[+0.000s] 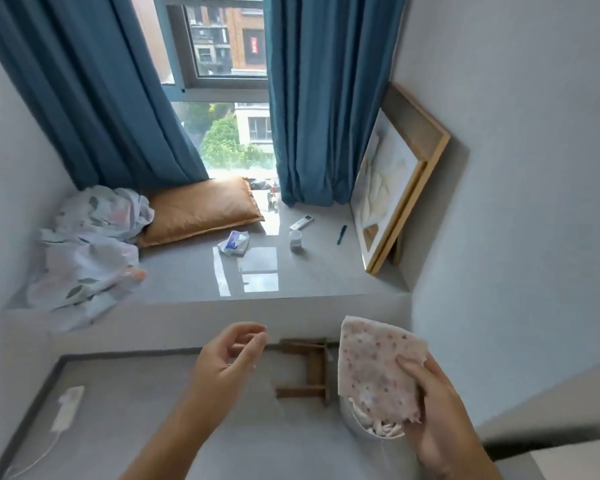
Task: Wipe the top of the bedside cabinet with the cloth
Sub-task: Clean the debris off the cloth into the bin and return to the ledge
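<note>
Pinched in right hand (444, 420): spotted cloth (378, 368), held up in the air, off any surface. Left hand (227, 358) empty, fingers loosely apart, left of cloth. Wiping not yet begun; next, probably lowering cloth flat onto cabinet top, not clearly identifiable.

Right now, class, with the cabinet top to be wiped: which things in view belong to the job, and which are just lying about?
Belongs to the job:
cloth, held up in the right hand
left hand, empty and open

Lying about, all on the window ledge:
orange pillow
floral bedding
tissue packet
remote control
small jar
framed picture, leaning on the wall
</note>
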